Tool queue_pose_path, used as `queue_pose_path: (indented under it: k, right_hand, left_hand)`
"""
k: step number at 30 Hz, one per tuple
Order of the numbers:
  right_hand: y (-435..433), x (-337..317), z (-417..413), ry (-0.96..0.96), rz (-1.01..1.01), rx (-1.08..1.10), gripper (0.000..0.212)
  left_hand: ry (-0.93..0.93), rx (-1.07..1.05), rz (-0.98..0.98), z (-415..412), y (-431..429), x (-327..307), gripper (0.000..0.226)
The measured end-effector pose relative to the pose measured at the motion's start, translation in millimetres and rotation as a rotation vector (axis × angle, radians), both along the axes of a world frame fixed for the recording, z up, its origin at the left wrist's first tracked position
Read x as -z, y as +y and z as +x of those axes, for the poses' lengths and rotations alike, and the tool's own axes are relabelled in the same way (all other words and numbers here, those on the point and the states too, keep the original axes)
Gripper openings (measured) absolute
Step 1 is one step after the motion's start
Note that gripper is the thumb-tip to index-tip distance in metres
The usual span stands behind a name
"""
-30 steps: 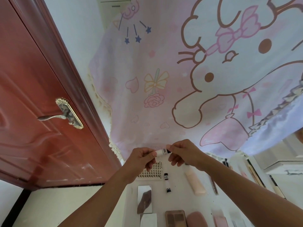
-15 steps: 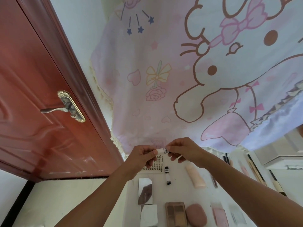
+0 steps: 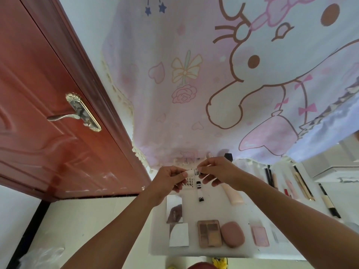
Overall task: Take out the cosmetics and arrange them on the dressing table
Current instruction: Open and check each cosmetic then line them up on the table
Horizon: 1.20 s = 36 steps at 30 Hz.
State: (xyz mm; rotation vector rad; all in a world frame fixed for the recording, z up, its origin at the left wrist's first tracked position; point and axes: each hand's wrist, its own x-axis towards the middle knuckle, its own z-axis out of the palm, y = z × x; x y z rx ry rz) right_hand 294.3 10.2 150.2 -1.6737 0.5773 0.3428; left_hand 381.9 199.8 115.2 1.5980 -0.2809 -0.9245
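Both hands hold one small white tube [image 3: 192,172] with black lettering, level, above the back of the white dressing table [image 3: 217,210]. My left hand [image 3: 168,180] pinches its left end and my right hand [image 3: 217,170] pinches its right end. Below them lie a small black-capped vial [image 3: 199,191], a pale pink tube [image 3: 234,195], two mirrored compacts [image 3: 174,209], an eyeshadow palette [image 3: 209,233], a pink sponge case [image 3: 232,234] and a pink blush compact [image 3: 260,236].
Several pencils and brushes [image 3: 303,184] lie in a row at the table's right. A pink cartoon curtain [image 3: 223,78] hangs behind the table. A red door [image 3: 48,117] with a metal handle [image 3: 77,113] stands at left. White furniture [image 3: 338,166] is at far right.
The view has tilted down, showing more of the table. Both hands have stayed on the small white tube, drawn slightly closer together.
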Motion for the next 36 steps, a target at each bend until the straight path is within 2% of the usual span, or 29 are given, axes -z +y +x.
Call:
queue_pose_path:
  k: [4, 8, 13, 16, 23, 26, 29, 36]
  right_hand:
    - [2, 0, 0, 0.021, -0.014, 0.019, 0.024]
    - [1, 5, 0, -0.013, -0.012, 0.009, 0.012]
    - [3, 6, 1, 0.016, -0.001, 0.02, 0.02]
    - [1, 7, 1, 0.003, -0.007, -0.004, 0.013]
    - [0, 4, 1, 0.035, 0.016, -0.016, 0.022]
    - [-2, 6, 0, 0.017, 0.025, -0.028, 0.016]
    - [-3, 8, -1, 0.004, 0.046, -0.024, 0.024]
    - [-2, 11, -2, -0.007, 0.077, -0.011, 0.019]
  left_hand:
    - [0.005, -0.001, 0.001, -1, 0, 0, 0.013]
    - [0.015, -0.005, 0.013, -1, 1, 2, 0.016]
    - [0.039, -0.015, 0.012, -1, 3, 3, 0.018]
    - [0.033, -0.015, 0.023, -1, 3, 3, 0.02]
    - [0.043, -0.022, 0.021, 0, 3, 3, 0.019]
    - [0.038, -0.023, 0.031, -2, 2, 2, 0.017]
    - [0.038, -0.028, 0.036, -3, 3, 3, 0.019]
    - [0.048, -0.039, 0.041, -5, 4, 4, 0.02]
